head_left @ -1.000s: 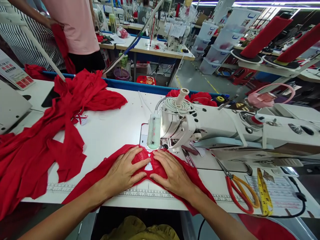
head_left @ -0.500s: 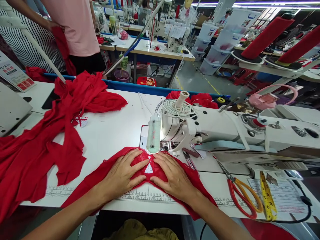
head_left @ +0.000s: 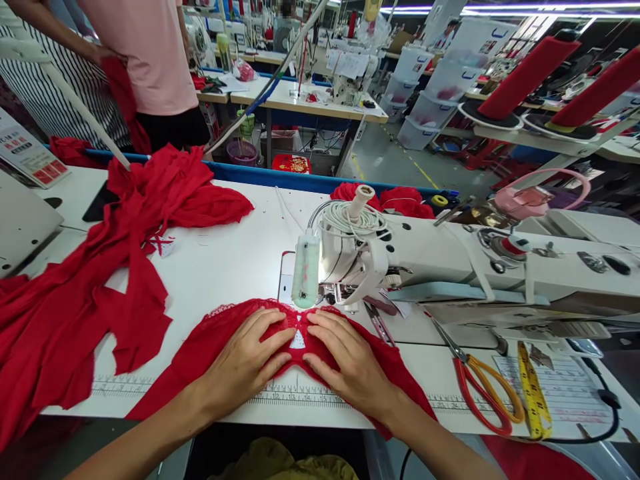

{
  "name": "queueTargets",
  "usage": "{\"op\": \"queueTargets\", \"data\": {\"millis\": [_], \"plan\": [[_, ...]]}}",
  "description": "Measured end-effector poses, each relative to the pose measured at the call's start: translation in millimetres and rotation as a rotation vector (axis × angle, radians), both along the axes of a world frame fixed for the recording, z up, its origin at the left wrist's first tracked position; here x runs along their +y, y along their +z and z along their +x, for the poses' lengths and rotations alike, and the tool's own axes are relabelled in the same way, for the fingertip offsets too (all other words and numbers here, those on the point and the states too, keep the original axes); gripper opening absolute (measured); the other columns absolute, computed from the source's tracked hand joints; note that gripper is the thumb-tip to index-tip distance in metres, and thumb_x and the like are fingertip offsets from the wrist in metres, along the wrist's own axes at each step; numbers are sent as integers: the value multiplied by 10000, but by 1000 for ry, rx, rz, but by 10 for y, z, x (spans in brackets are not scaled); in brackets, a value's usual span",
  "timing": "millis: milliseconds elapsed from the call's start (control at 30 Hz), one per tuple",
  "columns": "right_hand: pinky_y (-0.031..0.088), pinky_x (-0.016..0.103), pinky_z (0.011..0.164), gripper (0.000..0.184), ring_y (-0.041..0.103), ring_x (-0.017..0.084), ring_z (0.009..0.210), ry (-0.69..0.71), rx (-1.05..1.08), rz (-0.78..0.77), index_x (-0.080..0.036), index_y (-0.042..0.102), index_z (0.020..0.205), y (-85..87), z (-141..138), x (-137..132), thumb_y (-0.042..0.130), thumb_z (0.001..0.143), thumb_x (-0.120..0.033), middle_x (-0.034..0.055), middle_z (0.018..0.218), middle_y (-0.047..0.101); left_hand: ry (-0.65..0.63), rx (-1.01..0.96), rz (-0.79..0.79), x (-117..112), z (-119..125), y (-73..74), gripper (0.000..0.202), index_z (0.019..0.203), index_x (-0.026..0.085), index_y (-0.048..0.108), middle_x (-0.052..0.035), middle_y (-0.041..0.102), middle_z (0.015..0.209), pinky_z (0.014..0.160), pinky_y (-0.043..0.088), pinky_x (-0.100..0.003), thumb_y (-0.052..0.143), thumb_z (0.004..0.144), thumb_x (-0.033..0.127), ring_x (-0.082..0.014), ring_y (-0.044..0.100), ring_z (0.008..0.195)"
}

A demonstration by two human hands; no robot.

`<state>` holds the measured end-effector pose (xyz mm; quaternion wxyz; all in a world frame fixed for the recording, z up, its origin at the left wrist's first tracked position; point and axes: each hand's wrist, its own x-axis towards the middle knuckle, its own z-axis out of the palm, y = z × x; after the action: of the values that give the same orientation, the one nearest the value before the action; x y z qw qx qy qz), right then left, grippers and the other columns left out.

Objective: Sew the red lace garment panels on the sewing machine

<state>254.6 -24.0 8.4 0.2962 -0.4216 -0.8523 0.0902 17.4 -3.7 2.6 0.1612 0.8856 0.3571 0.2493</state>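
Observation:
A red lace-trimmed garment piece (head_left: 210, 340) lies spread across the front of the sewing table, with a small opening at its middle where white shows through. My left hand (head_left: 250, 357) rests flat on its left half, fingers extended towards the opening. On the right half lies my right hand (head_left: 347, 360), also flat with fingers stretched out. Both sets of fingertips are close to the opening, just in front of the white sewing machine (head_left: 350, 260). The lamp-like pale cover (head_left: 306, 270) and machine head hide the needle area.
Red fabric pieces (head_left: 135, 267) are heaped on the left. To the right lie orange-and-red-handled scissors (head_left: 487, 387), a yellow tape measure (head_left: 533, 393) and tweezers (head_left: 379, 325). Red thread cones (head_left: 530, 77) stand at the upper right. A person in a pink shirt (head_left: 140, 53) stands beyond the table.
The garment has shifted slightly towards me, and its upper left lace edge now shows more. Both hands remain flat on it, with the left fingertips a little lower.

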Motion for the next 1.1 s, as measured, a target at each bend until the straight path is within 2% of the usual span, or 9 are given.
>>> {"op": "queueTargets", "data": {"millis": [67,133,200,367,500,833,1100], "plan": [[551,436,1009,253,636,239,1150,2,57,15,-186,601,1217,20,-41,-9,551,969,-171,111,1195,689,17,-67,-14,-21,64,49,245,1225,171,605,-127,613,1236,1004,540,-382,498,1005,186,-235,584,1170],[569,421,964,227,657,226,1076,14,84,7,-192,625,1165,11,-78,3,515,971,-144,95,1116,704,23,-106,1,-23,126,52,205,1157,160,611,-110,647,1177,992,546,-346,472,1007,149,-211,607,1135],[571,423,951,197,659,232,1061,13,65,4,-186,641,1126,-20,-96,25,522,971,-161,98,1099,707,27,-83,31,-12,165,6,192,1123,153,611,-113,656,1184,1019,536,-371,456,1010,147,-222,607,1156],[569,445,952,224,656,262,1073,-26,11,28,-165,628,1149,-101,-63,57,620,948,-263,115,1140,712,62,86,80,11,143,-164,247,1216,137,567,-140,629,1299,1102,443,-560,449,1022,234,-301,568,1244],[563,455,958,236,656,272,1078,-44,12,30,-169,626,1137,-116,-40,52,648,931,-282,107,1146,715,69,127,60,16,102,-196,340,1336,141,506,-137,603,1352,1084,459,-524,438,1031,275,-291,559,1256],[558,450,955,230,652,276,1083,-37,23,22,-175,616,1136,-131,-39,69,648,926,-262,104,1156,710,88,161,78,20,104,-182,350,1338,150,521,-131,588,1366,1013,513,-502,439,1024,280,-305,561,1225],[557,451,956,221,651,268,1077,-37,24,24,-180,618,1134,-122,-48,62,635,931,-264,106,1145,709,85,128,66,24,90,-194,344,1335,165,532,-125,581,1368,1026,504,-482,469,1016,273,-300,555,1238]]}}
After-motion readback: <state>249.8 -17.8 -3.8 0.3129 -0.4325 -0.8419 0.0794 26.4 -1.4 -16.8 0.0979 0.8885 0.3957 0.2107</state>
